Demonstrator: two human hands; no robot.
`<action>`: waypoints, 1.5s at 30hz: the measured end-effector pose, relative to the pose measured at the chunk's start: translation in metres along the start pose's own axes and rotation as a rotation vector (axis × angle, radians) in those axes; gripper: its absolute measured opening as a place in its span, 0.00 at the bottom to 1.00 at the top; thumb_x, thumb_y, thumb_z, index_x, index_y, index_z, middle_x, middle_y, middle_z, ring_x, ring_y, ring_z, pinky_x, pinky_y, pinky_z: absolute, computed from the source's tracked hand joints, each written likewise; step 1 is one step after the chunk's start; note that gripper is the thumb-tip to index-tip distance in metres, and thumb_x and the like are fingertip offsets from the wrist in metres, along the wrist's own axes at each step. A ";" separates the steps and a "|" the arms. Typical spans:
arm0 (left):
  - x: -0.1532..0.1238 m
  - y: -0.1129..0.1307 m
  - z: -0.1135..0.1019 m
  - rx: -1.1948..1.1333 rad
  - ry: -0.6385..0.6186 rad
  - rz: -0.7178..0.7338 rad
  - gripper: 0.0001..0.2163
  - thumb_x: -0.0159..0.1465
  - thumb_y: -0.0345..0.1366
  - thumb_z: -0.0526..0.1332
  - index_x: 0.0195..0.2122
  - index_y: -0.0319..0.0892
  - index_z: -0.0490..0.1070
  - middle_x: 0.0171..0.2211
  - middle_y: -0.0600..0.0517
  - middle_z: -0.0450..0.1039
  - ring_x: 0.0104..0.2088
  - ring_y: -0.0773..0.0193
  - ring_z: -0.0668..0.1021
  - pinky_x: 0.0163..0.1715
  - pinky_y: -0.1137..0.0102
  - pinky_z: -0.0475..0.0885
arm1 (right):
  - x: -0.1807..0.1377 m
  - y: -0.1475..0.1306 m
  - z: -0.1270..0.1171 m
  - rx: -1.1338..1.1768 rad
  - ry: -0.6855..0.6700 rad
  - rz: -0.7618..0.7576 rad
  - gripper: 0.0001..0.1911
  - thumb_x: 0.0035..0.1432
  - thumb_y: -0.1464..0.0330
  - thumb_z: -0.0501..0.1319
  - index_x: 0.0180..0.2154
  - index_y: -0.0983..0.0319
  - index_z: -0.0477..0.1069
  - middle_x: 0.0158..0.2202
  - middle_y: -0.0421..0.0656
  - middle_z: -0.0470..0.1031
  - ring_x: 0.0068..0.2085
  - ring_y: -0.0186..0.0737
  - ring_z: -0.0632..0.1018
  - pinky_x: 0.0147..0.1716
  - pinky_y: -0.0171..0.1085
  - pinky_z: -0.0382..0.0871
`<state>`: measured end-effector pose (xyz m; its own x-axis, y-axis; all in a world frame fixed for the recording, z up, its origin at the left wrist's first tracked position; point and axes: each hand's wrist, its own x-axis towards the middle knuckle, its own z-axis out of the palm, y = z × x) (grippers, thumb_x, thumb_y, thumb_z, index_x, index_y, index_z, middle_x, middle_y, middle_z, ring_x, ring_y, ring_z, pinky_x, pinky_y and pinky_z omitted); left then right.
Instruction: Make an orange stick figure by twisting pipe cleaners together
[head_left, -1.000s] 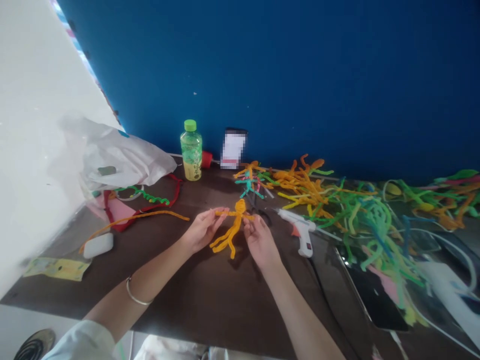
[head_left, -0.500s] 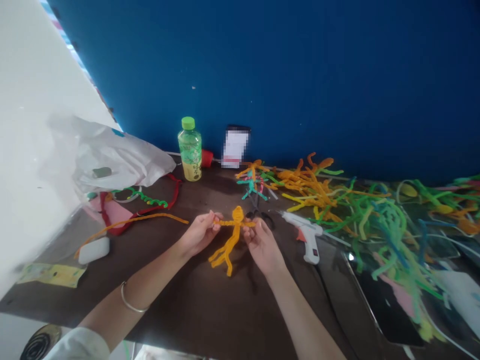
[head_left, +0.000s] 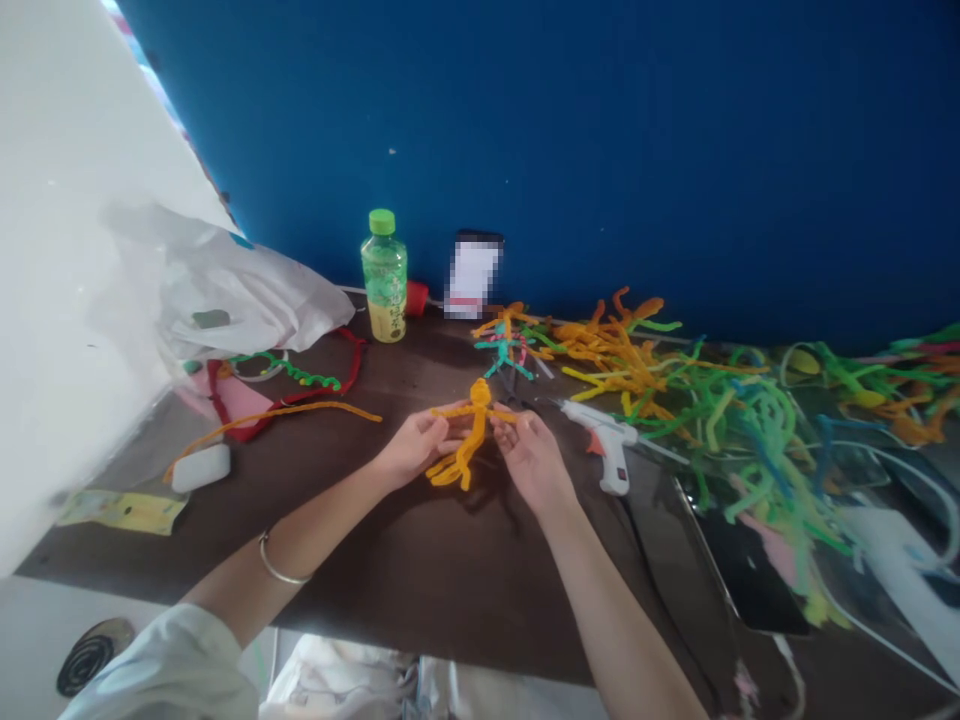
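Note:
Between my two hands is an orange pipe-cleaner figure (head_left: 475, 432), held up off the table with a round coiled head, two arms and two bent legs. My left hand (head_left: 415, 446) has its thumb at the figure's left arm, and its fingers reach behind the body. My right hand (head_left: 534, 462) pinches the other arm near its end, its fingertips partly hidden. Behind the figure lie dark-handled scissors (head_left: 513, 384), mostly covered by smaller teal and orange pipe-cleaner figures (head_left: 504, 350).
A white glue gun (head_left: 609, 440) lies right of my hands, near a pile of pipe cleaners (head_left: 611, 350) and a dark tablet (head_left: 750, 570). Behind stand a drink bottle (head_left: 385, 285) and a phone (head_left: 472, 275). At left are a loose orange pipe cleaner (head_left: 300, 408), white case (head_left: 201, 467) and plastic bag (head_left: 255, 290).
The figure's legs have swung up and toward the left. My left fingers have moved from the arm's end to behind the body. The camera view has tilted down slightly.

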<state>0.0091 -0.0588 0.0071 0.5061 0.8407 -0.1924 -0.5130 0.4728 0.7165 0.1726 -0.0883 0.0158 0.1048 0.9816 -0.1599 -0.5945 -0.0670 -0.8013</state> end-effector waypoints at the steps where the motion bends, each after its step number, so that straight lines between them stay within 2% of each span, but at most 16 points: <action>1: -0.001 0.001 0.001 0.035 -0.008 0.011 0.24 0.43 0.42 0.69 0.42 0.39 0.72 0.38 0.44 0.74 0.34 0.63 0.76 0.37 0.71 0.69 | 0.000 0.000 0.000 -0.007 -0.012 0.002 0.10 0.43 0.65 0.67 0.23 0.60 0.66 0.39 0.40 0.75 0.37 0.33 0.76 0.39 0.32 0.71; 3: -0.003 0.001 0.002 0.129 -0.027 0.004 0.20 0.45 0.37 0.68 0.41 0.39 0.72 0.36 0.46 0.74 0.33 0.65 0.76 0.36 0.71 0.69 | -0.001 0.002 0.001 -0.021 -0.046 0.014 0.10 0.43 0.66 0.67 0.23 0.61 0.66 0.39 0.40 0.74 0.38 0.33 0.76 0.40 0.33 0.70; 6: -0.005 0.001 0.002 0.258 -0.015 0.025 0.15 0.47 0.34 0.67 0.36 0.37 0.74 0.30 0.49 0.74 0.28 0.69 0.74 0.31 0.74 0.68 | -0.002 0.004 0.003 -0.066 -0.077 0.029 0.09 0.43 0.67 0.67 0.26 0.60 0.68 0.38 0.40 0.74 0.37 0.32 0.76 0.38 0.32 0.70; 9: -0.006 0.000 0.000 0.302 0.047 0.103 0.11 0.48 0.35 0.66 0.32 0.36 0.74 0.26 0.51 0.71 0.25 0.72 0.72 0.27 0.77 0.66 | -0.003 0.002 0.004 -0.145 -0.057 0.075 0.11 0.43 0.68 0.67 0.32 0.60 0.70 0.34 0.38 0.74 0.31 0.28 0.75 0.30 0.28 0.68; 13: -0.005 -0.001 -0.003 0.289 0.092 0.148 0.12 0.47 0.35 0.66 0.32 0.36 0.73 0.25 0.53 0.70 0.24 0.74 0.70 0.25 0.78 0.65 | -0.005 -0.003 0.003 -0.284 -0.138 0.244 0.12 0.43 0.67 0.66 0.32 0.64 0.70 0.26 0.37 0.72 0.19 0.22 0.66 0.15 0.24 0.55; 17: -0.005 -0.002 -0.002 0.326 0.090 0.168 0.12 0.47 0.37 0.66 0.31 0.36 0.72 0.26 0.53 0.70 0.26 0.72 0.71 0.29 0.76 0.67 | -0.009 -0.008 0.004 -0.375 -0.273 0.374 0.09 0.44 0.67 0.65 0.29 0.65 0.70 0.21 0.35 0.68 0.16 0.21 0.61 0.13 0.24 0.51; 21: -0.007 -0.002 0.001 0.412 0.090 0.147 0.12 0.47 0.39 0.66 0.30 0.37 0.72 0.26 0.53 0.70 0.26 0.71 0.71 0.29 0.75 0.68 | -0.011 -0.016 -0.001 -0.448 -0.397 0.416 0.10 0.46 0.67 0.64 0.31 0.66 0.71 0.24 0.38 0.72 0.15 0.20 0.61 0.12 0.24 0.50; 25: -0.005 -0.001 -0.002 0.347 0.113 0.126 0.13 0.47 0.39 0.66 0.32 0.37 0.72 0.27 0.53 0.71 0.26 0.71 0.72 0.29 0.75 0.68 | -0.001 -0.029 -0.017 -0.470 -0.478 0.501 0.18 0.48 0.61 0.61 0.38 0.67 0.71 0.30 0.49 0.77 0.13 0.21 0.60 0.08 0.25 0.46; 27: -0.003 -0.001 -0.004 0.295 0.106 0.117 0.14 0.48 0.38 0.66 0.35 0.37 0.72 0.29 0.51 0.72 0.28 0.71 0.73 0.30 0.75 0.67 | 0.006 -0.031 -0.025 -0.444 -0.475 0.560 0.20 0.48 0.59 0.60 0.38 0.68 0.72 0.31 0.53 0.77 0.13 0.22 0.61 0.09 0.25 0.49; 30: 0.000 -0.003 -0.007 0.297 0.074 0.100 0.15 0.49 0.37 0.65 0.36 0.36 0.72 0.31 0.49 0.73 0.30 0.68 0.74 0.33 0.73 0.68 | 0.013 -0.030 -0.031 -0.421 -0.456 0.633 0.19 0.48 0.61 0.61 0.38 0.68 0.72 0.32 0.53 0.77 0.18 0.26 0.69 0.16 0.26 0.62; 35: 0.000 -0.005 -0.004 0.505 0.111 0.188 0.11 0.48 0.34 0.64 0.32 0.36 0.73 0.30 0.50 0.73 0.30 0.68 0.73 0.35 0.73 0.67 | 0.020 -0.031 -0.024 -0.437 -0.542 0.722 0.19 0.48 0.63 0.62 0.41 0.65 0.69 0.36 0.52 0.77 0.31 0.38 0.78 0.27 0.34 0.71; 38: 0.000 -0.007 -0.002 0.568 0.126 0.270 0.08 0.49 0.34 0.63 0.31 0.37 0.72 0.27 0.52 0.71 0.29 0.69 0.72 0.33 0.74 0.66 | 0.028 -0.031 -0.012 -0.549 -0.628 0.718 0.16 0.47 0.63 0.63 0.38 0.64 0.70 0.30 0.48 0.78 0.30 0.38 0.78 0.25 0.32 0.71; 41: 0.000 -0.008 -0.001 0.594 0.144 0.336 0.07 0.50 0.34 0.62 0.30 0.38 0.72 0.26 0.54 0.70 0.28 0.69 0.71 0.31 0.75 0.66 | 0.034 -0.025 0.001 -0.724 -0.662 0.663 0.13 0.46 0.64 0.64 0.34 0.65 0.71 0.24 0.45 0.77 0.20 0.33 0.76 0.14 0.25 0.63; 45: 0.001 -0.010 -0.003 0.595 0.162 0.318 0.09 0.50 0.36 0.63 0.31 0.38 0.72 0.26 0.53 0.70 0.26 0.70 0.71 0.27 0.76 0.66 | 0.034 -0.015 0.010 -0.780 -0.661 0.520 0.09 0.46 0.67 0.63 0.29 0.66 0.72 0.22 0.43 0.76 0.15 0.27 0.71 0.10 0.23 0.55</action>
<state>0.0130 -0.0617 -0.0019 0.2603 0.9652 0.0235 -0.1280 0.0104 0.9917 0.1768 -0.0518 0.0285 -0.5853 0.6893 -0.4270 0.2368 -0.3584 -0.9031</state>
